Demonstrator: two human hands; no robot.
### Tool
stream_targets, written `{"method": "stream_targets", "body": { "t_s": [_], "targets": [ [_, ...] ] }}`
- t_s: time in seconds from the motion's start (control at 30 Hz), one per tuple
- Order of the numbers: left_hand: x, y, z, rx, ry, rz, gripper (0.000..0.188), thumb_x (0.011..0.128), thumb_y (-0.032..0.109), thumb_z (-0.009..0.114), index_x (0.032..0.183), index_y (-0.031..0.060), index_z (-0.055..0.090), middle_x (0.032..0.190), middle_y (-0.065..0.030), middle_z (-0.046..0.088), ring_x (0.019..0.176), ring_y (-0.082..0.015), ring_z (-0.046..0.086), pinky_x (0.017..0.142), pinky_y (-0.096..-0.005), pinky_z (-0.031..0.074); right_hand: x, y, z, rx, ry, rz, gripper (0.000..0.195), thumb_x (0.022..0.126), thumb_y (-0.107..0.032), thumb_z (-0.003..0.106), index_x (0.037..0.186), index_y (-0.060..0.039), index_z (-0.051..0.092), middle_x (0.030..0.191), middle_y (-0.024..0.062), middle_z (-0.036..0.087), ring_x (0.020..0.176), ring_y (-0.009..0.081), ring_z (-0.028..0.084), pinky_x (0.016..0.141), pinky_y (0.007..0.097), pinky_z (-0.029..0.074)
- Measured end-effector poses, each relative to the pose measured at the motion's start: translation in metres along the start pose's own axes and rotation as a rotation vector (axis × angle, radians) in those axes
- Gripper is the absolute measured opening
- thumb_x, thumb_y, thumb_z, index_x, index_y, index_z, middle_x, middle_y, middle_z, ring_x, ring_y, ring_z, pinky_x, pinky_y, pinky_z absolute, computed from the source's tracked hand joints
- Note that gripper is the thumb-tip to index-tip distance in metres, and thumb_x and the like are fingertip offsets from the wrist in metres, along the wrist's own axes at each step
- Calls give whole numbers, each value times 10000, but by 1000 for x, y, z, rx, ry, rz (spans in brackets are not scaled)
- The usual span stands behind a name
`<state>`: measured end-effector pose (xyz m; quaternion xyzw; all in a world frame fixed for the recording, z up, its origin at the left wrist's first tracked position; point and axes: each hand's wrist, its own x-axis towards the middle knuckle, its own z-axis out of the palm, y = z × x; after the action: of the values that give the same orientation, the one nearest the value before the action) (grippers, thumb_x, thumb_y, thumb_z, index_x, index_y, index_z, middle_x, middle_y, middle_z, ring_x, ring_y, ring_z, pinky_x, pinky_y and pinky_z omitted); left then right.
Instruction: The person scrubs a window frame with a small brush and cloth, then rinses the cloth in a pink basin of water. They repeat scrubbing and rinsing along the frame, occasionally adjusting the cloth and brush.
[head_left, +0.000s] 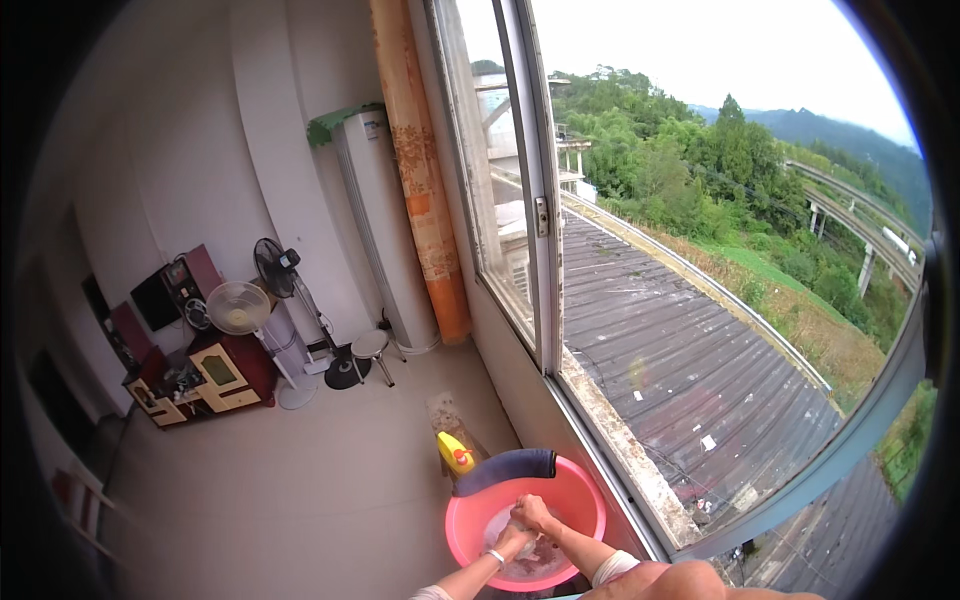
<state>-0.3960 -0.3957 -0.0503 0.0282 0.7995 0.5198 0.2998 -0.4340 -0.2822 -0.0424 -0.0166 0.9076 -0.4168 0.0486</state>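
Observation:
A pink plastic basin (460, 529) with soapy water stands on the floor below the window. My left hand (514, 538), with a white band at the wrist, and my right hand (531, 511) are close together over the water. Between them is a wet, pale greyish cloth (529, 546), mostly hidden by the fingers; both hands grip it. A dark blue folded garment (506, 470) hangs over the basin's far rim. Just beyond the rim, a yellow bottle with a red cap (454, 452) stands on a worn wooden bench (448, 417).
An open sliding window (551, 300) is at the right, above a metal roof (675, 345). Farther off are a round stool (370, 344), two standing fans (238, 307), a cabinet (232, 371), a floor-standing air conditioner (382, 225) and an orange curtain (427, 195).

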Motion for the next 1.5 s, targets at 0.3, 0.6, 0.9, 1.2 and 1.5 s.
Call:
{"method": "stream_targets", "body": {
  "t_s": [0.3,0.6,0.9,1.2,1.5],
  "targets": [
    [-25,-11,-10,-1022,-110,-187,473,803,146,715,1193,-12,499,1066,-154,619,956,-289,630,723,-403,538,-31,-47,-52,573,-332,247,614,850,-438,649,1280,-27,502,1247,158,584,1164,281,556,974,391,451],
    [-78,73,-8,-2094,-916,-291,598,766,192,703,1295,59,457,1162,-174,501,851,-207,544,720,-316,494,-38,-36,-43,2004,-558,83,682,880,-579,531,1305,-47,500,1264,215,552,1034,364,603,908,482,500],
    [-78,97,-24,-2129,-588,-331,497,798,242,625,1222,18,493,1064,-173,513,848,-251,544,736,-339,505,-41,-45,-57,1534,-257,8,314,841,-201,719,1073,-36,587,1002,91,655,947,197,638,859,323,528],
    [-106,125,-41,-2008,-816,-448,530,820,345,698,1161,20,454,1003,-130,461,909,-222,486,770,-358,503,-34,-74,-82,1171,-174,10,230,845,-232,664,760,-21,628,706,38,603,681,105,580,597,266,461],
    [-78,95,-59,-1270,-696,-387,280,864,216,644,1060,82,495,866,-69,507,739,-181,520,491,-264,411,-29,-110,-90,793,-312,14,261,796,-203,614,611,-40,529,551,-31,434,537,101,421,498,303,353]
  ]
}}
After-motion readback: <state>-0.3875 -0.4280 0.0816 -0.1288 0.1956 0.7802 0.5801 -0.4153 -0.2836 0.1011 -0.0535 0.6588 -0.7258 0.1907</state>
